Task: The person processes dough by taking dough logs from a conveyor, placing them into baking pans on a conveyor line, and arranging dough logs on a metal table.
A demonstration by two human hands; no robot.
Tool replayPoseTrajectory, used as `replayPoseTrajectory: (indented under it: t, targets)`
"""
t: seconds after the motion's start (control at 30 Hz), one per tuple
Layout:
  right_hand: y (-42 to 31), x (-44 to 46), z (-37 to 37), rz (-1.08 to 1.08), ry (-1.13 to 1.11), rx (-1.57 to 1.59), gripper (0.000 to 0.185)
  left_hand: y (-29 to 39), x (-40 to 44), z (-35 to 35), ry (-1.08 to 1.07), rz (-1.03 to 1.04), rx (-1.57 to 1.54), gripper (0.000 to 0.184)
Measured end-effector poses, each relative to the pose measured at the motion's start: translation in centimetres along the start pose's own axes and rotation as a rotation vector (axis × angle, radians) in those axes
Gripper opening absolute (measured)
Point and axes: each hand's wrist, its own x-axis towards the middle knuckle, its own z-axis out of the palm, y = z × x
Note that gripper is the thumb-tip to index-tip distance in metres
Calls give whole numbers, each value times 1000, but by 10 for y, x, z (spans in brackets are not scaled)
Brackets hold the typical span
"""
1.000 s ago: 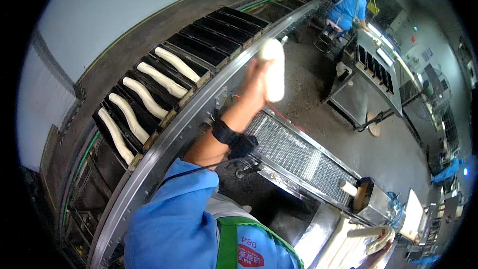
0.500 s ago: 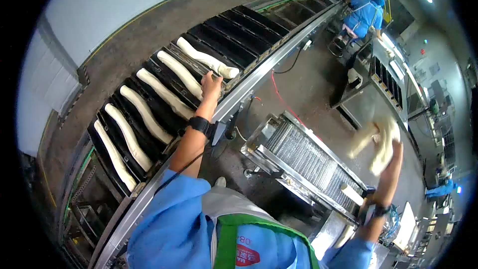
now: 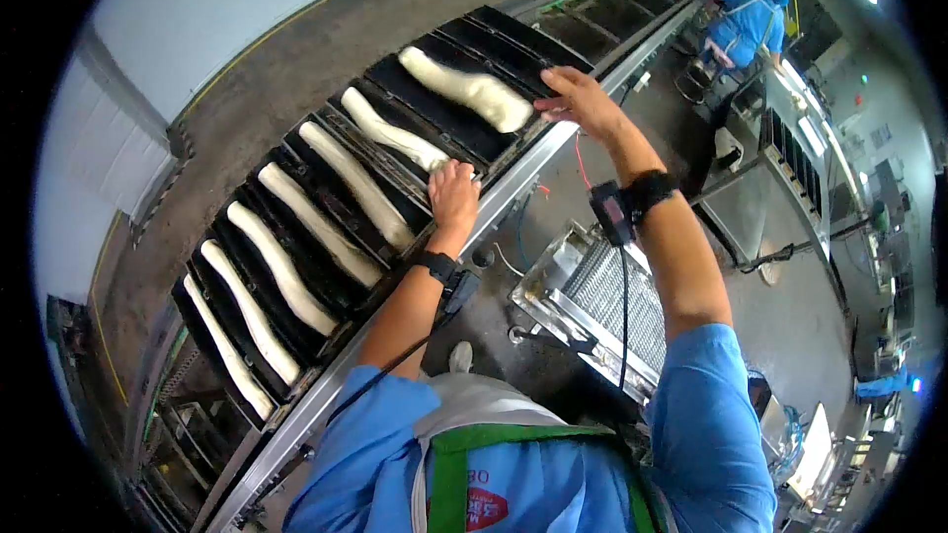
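Observation:
Long pale dough rolls lie in a row of black baking trays. My left hand [image 3: 454, 199] bends its fingers over the near end of one dough roll [image 3: 390, 131]; part of that end is hidden under them. Farther along the row, a thicker dough roll [image 3: 472, 91] rests in a black tray [image 3: 395, 77]. Just off its near end is my right hand [image 3: 581, 101], with fingers apart and nothing held. Black bands with small boxes and cables sit on both wrists.
The trays rest on a conveyor with a metal side rail [image 3: 420, 266] in front of me. A mesh belt machine [image 3: 617, 306] stands at right below my right arm. A person in blue [image 3: 746, 25] sits at the far right, near a metal table [image 3: 736, 202] holding more black trays.
My right hand has swung from above the mesh belt to the conveyor and let go of its dough, which now lies in a tray. My left hand has shifted slightly right and down.

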Motion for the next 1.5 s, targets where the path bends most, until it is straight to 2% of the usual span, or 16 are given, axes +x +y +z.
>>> replayPoseTrajectory:
  t: [0.13,0.3,0.4,0.53,0.6,0.67,0.77,0.87,0.93,1.0,1.1,1.13,1.2,1.23,1.33,1.5]
  targets:
    - [67,-60,-50,115,-60,-33,45,-6,-11,-2,138,91,50,17]
    - [253,-228,-159,-78,327,-908,33,-12,-12,4,110,94,104,9]
    - [291,-373,-163,219,639,-771,34,-12,-10,17,84,112,163,10]
    - [310,-533,-109,822,925,-1166,45,-32,6,62,-29,148,208,10]
    - [304,-581,-81,1133,699,-993,50,-36,19,72,-51,98,86,19]
    - [343,-619,-60,1154,838,-1024,46,-67,41,97,-36,285,10,19]
    - [333,-632,-43,1234,950,-976,35,-69,55,94,-167,142,95,25]
    - [331,-640,-46,1215,934,-1082,48,-107,78,112,-107,317,111,25]
    - [326,-641,-54,1238,971,-1191,54,-61,59,76,-192,102,75,27]
    - [317,-655,-68,1288,1169,-1085,55,-82,76,84,-228,158,19,29]
    - [316,-694,-57,1660,1188,-755,43,-95,87,77,-216,194,-111,28]
    - [321,-710,-41,1683,1222,-759,40,-82,77,62,-204,188,-98,28]
    - [335,-742,-15,1504,1293,-879,30,-3,25,24,219,221,425,28]
    - [334,-752,-5,1588,1261,-850,33,17,15,18,190,328,376,29]
    - [316,-759,15,1561,1185,-849,43,112,-47,29,-121,599,-105,28]
    - [311,-759,14,1526,1172,-1080,50,222,-123,96,-627,931,-270,47]
